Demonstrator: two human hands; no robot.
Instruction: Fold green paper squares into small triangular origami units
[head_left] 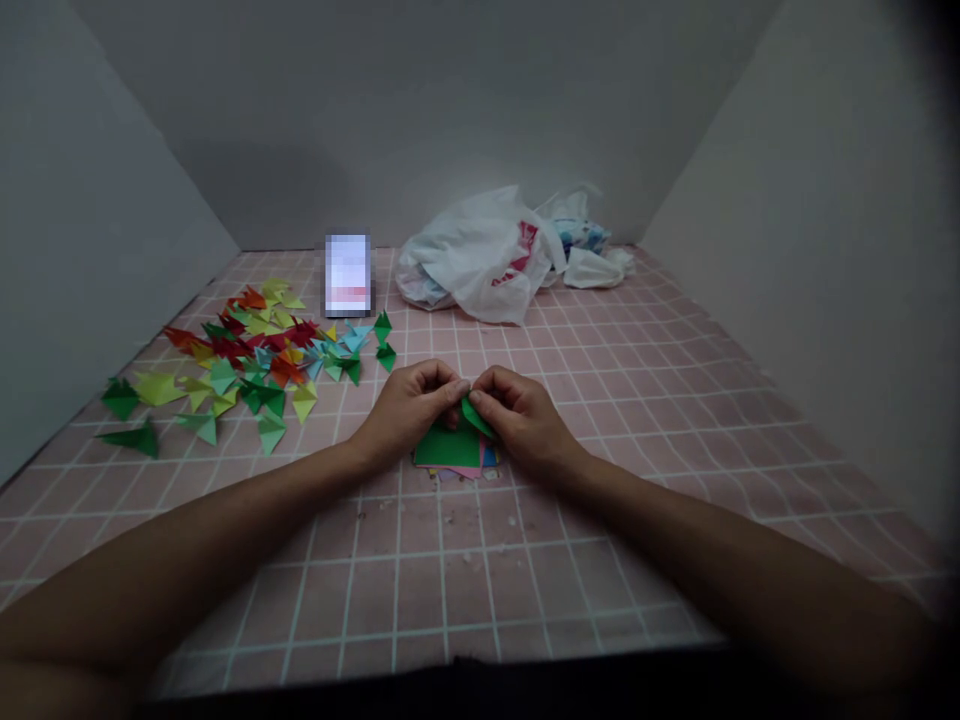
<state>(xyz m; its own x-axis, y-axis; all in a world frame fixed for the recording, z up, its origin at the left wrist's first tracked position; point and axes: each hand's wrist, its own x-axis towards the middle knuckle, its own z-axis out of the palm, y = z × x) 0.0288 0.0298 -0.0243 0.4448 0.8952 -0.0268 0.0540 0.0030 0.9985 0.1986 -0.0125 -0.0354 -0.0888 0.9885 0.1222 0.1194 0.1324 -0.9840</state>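
Note:
Between my two hands is a folded piece of green origami paper (478, 416). My left hand (411, 405) is closed, its thumb and fingertips pinching the paper's upper left end. With thumb against forefinger, my right hand (523, 418) grips the same piece from the right. Directly beneath lies a stack of coloured paper sheets (450, 449), green on top, with pink and blue edges poking out at the front and right. Fingers hide part of the folded piece.
Many folded paper cranes (259, 345) in red, yellow, green and light blue are spread over the left side. A lit phone (348, 275) stands behind them. White plastic bags (480, 255) lie at the back wall. Small scraps dot the pink checked cloth (637, 400).

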